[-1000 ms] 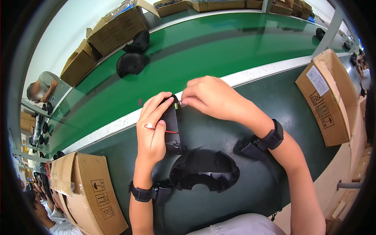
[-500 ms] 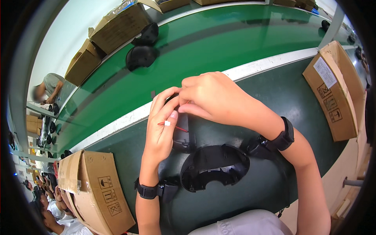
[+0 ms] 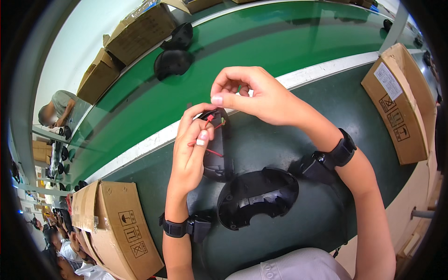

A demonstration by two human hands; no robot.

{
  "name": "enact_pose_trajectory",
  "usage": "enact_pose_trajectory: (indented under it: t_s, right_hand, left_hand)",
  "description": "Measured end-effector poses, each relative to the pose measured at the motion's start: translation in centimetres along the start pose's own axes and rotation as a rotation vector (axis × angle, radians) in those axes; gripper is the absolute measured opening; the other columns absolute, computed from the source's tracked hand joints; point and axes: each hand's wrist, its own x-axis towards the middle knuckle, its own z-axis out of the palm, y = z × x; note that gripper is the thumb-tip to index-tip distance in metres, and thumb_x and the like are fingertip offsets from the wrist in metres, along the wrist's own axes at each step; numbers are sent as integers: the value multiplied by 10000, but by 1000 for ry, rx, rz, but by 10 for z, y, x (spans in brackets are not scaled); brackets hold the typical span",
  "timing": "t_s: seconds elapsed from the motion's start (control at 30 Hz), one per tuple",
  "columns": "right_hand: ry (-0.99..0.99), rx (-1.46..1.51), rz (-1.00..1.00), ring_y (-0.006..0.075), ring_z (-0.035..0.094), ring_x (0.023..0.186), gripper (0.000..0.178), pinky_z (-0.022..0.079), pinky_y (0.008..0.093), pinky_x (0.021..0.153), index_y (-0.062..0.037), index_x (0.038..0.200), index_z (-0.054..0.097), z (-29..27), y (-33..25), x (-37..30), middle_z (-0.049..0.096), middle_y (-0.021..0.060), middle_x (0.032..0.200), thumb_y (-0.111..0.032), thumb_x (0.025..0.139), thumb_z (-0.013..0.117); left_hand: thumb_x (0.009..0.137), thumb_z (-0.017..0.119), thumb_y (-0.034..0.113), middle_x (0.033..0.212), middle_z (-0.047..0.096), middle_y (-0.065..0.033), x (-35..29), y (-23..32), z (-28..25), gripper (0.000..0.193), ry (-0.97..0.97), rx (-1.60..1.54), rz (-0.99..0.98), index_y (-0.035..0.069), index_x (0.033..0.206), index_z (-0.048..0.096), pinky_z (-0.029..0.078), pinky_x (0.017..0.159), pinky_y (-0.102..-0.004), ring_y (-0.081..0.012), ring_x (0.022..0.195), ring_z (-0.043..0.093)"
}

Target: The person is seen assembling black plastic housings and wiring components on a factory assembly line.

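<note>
My left hand (image 3: 190, 144) is closed, its fingers pinching a thin red wire (image 3: 213, 152) that ends in a small red connector (image 3: 210, 118). The hand also lies against the long black plastic housing part (image 3: 217, 164) beneath it. Something small and white sits at the left thumb; I cannot tell what it is. A second wire end, with a greenish tip (image 3: 223, 122), sticks out beside the connector. Just above and to the right, my right hand (image 3: 245, 93) is raised, thumb and index finger pressed together; anything between them is too small to make out.
A curved black shell (image 3: 257, 198) lies open side up on the dark green table nearer to me. Cardboard boxes stand at left (image 3: 123, 228) and right (image 3: 396, 107). Beyond a white rail (image 3: 322, 74) runs a green conveyor carrying black shells (image 3: 172, 64). People sit at far left.
My right hand has lifted up away from my left hand, uncovering the red connector and wire ends. The black shells on the conveyor have shifted slightly up and right.
</note>
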Motion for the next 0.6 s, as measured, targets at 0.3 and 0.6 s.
enact_pose_trajectory:
  t_s: [0.3, 0.6]
  right_hand:
    - [-124, 66, 20, 209, 633, 983, 339, 526, 363, 875, -34, 1108, 605, 12, 46, -3, 634, 89, 1079, -102, 799, 728]
    - [-22, -140, -41, 209, 633, 972, 394, 521, 348, 851, -30, 1152, 569, 16, 41, -16, 611, 88, 1143, -162, 813, 722]
  left_hand:
    - [962, 415, 117, 1213, 524, -137, 1, -2, 2, 225, 53, -12, -38, -21, 794, 473, 406, 777, -276, -161, 836, 474]
    - [941, 470, 166, 909, 466, 3, 0, -5, 8, 366, 90, -59, -38, -44, 1236, 524, 320, 738, -193, -72, 749, 358]
